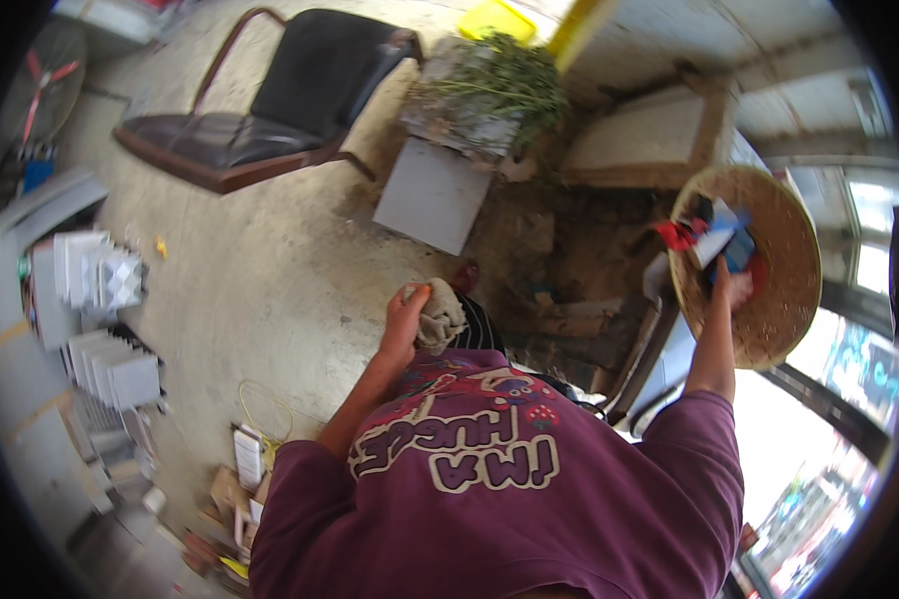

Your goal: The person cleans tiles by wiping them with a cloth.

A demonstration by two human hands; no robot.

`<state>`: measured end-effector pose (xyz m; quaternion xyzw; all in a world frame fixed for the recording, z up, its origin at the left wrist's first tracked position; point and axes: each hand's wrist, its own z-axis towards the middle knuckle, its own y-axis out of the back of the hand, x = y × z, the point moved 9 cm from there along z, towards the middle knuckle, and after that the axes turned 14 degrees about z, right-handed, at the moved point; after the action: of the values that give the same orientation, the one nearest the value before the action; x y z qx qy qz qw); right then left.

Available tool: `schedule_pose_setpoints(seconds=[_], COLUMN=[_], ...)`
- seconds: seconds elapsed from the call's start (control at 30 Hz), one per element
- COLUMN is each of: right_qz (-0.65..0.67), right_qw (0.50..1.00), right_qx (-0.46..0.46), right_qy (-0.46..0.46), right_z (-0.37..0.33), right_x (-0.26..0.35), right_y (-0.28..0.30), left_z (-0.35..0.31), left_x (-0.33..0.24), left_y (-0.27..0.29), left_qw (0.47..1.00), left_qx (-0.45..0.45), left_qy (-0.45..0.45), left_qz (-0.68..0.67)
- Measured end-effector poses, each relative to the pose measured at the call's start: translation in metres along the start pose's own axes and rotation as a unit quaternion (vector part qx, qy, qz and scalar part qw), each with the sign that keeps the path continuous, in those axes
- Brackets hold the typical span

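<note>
My left hand (pixel 405 317), in front of my body, is closed around a crumpled grey-beige rag (pixel 441 317). On the right my arm is stretched forward. My right hand (pixel 737 288) is closed on a small bundle of blue, white and red pieces (pixel 724 243), whose kind I cannot make out. Directly behind that hand is a round woven straw hat (pixel 791 268) with a wide brim. Whether the hand also touches the hat is not clear.
A black armchair (pixel 305 85) with a wooden frame stands ahead on the left. Cut green plants (pixel 504 85) lie on a box near a grey panel (pixel 435 195). Stacked white tiles or boxes (pixel 115 369) are at far left, a fan (pixel 45 80) beyond. Windows (pixel 819 419) line the right.
</note>
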<state>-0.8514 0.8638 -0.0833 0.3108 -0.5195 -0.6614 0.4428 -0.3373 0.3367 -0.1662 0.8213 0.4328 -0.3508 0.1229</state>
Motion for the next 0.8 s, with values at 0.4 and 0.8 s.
schedule_pose_setpoints(seconds=[0.4,0.8], right_qz=[0.136,0.218], right_qw=[0.987,0.954], right_qx=[0.000,-0.024], right_qy=[0.087,0.207], right_z=[-0.075,-0.222], right_x=[0.064,0.128], right_y=[0.088,0.150], left_z=[-0.068,-0.149], left_x=[0.028,0.107], left_y=[0.111,0.228], left_qw=[0.991,0.965], left_qx=[-0.090,-0.166], left_qy=[-0.069,-0.092], left_qz=[-0.073,-0.181])
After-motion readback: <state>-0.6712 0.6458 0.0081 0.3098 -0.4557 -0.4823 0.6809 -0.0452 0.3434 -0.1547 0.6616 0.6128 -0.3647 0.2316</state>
